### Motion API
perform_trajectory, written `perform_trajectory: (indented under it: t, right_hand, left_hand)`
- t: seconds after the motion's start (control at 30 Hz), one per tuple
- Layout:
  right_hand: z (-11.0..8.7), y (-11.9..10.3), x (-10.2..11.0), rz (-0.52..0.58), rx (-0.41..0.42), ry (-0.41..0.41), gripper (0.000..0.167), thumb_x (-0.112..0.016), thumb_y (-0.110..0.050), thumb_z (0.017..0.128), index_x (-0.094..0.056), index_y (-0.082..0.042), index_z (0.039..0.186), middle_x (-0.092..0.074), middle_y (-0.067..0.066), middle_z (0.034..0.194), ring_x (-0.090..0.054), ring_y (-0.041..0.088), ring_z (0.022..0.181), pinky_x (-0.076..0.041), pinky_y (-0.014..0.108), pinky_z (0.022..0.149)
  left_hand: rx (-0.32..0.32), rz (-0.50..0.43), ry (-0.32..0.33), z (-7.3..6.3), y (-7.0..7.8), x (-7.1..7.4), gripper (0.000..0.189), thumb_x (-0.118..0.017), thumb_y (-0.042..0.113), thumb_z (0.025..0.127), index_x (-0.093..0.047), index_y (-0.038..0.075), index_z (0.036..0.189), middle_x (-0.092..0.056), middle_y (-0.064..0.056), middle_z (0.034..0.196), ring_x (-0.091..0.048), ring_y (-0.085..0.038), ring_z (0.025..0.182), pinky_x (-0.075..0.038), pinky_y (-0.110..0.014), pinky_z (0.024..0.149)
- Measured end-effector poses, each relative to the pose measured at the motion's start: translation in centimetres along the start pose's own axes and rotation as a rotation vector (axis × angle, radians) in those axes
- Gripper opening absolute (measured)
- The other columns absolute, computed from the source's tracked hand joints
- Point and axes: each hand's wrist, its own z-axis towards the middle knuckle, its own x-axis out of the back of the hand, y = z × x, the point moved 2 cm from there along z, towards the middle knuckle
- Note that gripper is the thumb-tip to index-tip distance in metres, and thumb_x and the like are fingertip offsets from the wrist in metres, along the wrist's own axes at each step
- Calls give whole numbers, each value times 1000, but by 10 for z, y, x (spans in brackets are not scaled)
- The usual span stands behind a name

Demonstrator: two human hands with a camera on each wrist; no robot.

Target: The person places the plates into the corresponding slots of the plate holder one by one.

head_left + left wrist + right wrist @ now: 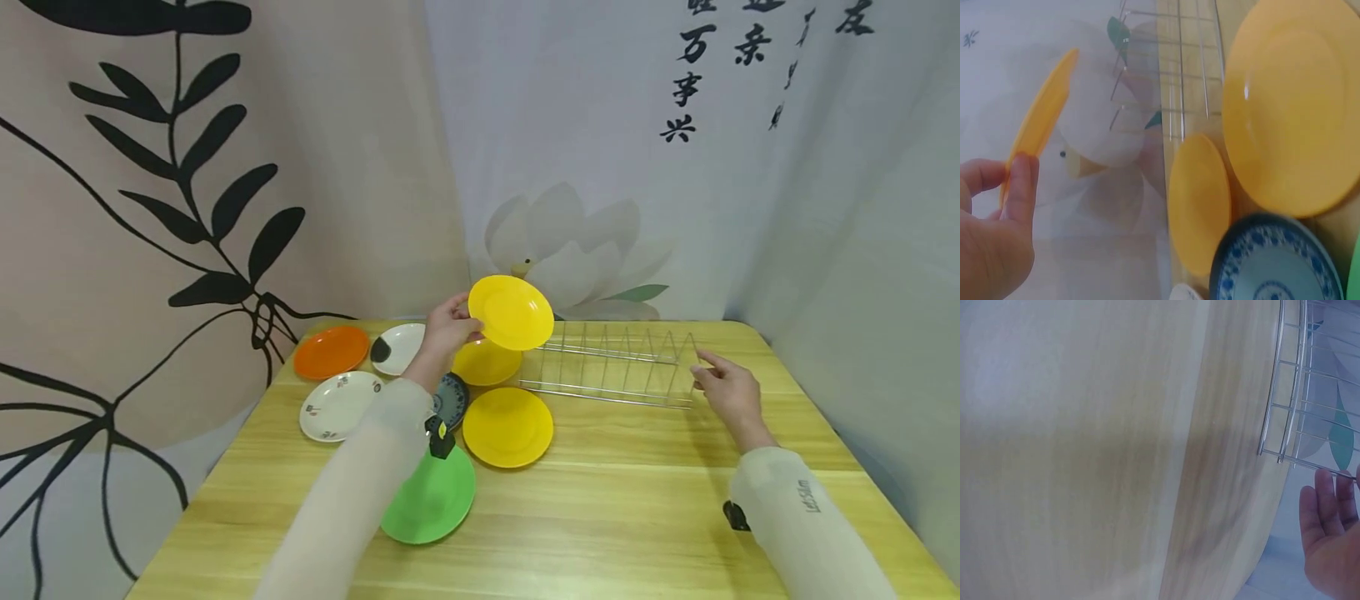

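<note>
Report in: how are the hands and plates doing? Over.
Left hand pinching yellow plate, raised. Right hand holding right end of wire dish rack. Nothing visible between plate and rack.

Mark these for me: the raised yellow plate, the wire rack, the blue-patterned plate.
Raised yellow plate (512, 312): head view, middle of its face.
Wire rack (607, 355): head view, on its upper long rail.
Blue-patterned plate (1266, 265): left wrist view, pale inner face inside the patterned rim.

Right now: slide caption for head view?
Left hand holds round yellow plate; right hand at end of silver wire rack.
</note>
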Motion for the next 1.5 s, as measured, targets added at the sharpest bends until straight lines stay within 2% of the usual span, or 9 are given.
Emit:
perform_trajectory:
  t: [0.17, 0.4, 0.7, 0.87, 1.07, 1.3, 1.4, 1.5]
  right_hand:
    - [1, -1, 1, -3, 14, 13, 50, -50, -34, 104, -47, -11, 148, -64, 24, 122, -67, 35, 101, -51, 26, 67]
    - [1, -1, 1, 2, 18, 4, 49, -51, -31, 104, -47, -9, 148, -64, 24, 122, -67, 36, 104, -52, 22, 67]
    - [0, -1, 2, 27, 39, -18, 48, -48, -29, 106, -45, -10, 149, -63, 25, 123, -65, 38, 106, -56, 40, 80]
    - [1, -1, 3, 43, 50, -36, 48, -45, -30, 106, -44, -9, 150, -62, 25, 124, -66, 36, 106, -58, 39, 81]
    - [2, 0, 3, 69, 53, -59, 48, -44, -28, 107, -43, -8, 150, -61, 27, 126, -68, 29, 102, -57, 41, 83]
    - [1, -1, 3, 77, 39, -55, 47, -43, -28, 107, -43, -10, 151, -61, 27, 126, -66, 33, 104, -56, 46, 87]
    - [0, -1, 4, 76, 44, -50, 47, -44, -27, 107, -43, -8, 150, -61, 27, 125, -67, 32, 103, -56, 45, 86]
    - [-1, -1, 5, 80, 48, -47, 47, -44, -27, 107, -43, -7, 150, -61, 28, 125, -67, 30, 100, -58, 37, 81]
  left_hand:
    - [-15, -10, -9, -1, 8, -21, 64, -66, -9, 88, -48, 10, 147, -54, -9, 96, -64, -21, 83, -59, -31, 78]
    - [-65, -36, -35, -4, 19, -62, 64, -64, -13, 86, -50, 6, 145, -52, -6, 88, -59, -17, 75, -59, -35, 79]
    - [-117, 23, -51, -16, 32, -120, 62, -65, -13, 86, -51, 5, 144, -53, -5, 85, -59, -16, 74, -60, -29, 71]
    - [-123, 48, -68, -22, 34, -146, 61, -66, -12, 86, -53, 5, 143, -52, -3, 84, -59, -15, 74, -59, -29, 70]
    - [-130, 72, -74, -27, 30, -167, 59, -66, -11, 86, -54, 5, 142, -51, -2, 81, -55, -13, 71, -59, -28, 70]
    - [-163, 126, -64, -26, 26, -185, 54, -67, -11, 85, -60, 5, 136, -59, -4, 80, -56, -13, 70, -57, -26, 67]
    - [-162, 139, -65, -25, 25, -194, 54, -68, -10, 85, -61, 6, 135, -62, -2, 82, -58, -12, 71, -56, -24, 66]
    - [-160, 142, -83, -26, 26, -205, 54, -69, -8, 85, -60, 7, 136, -66, -2, 86, -61, -12, 73, -56, -23, 66]
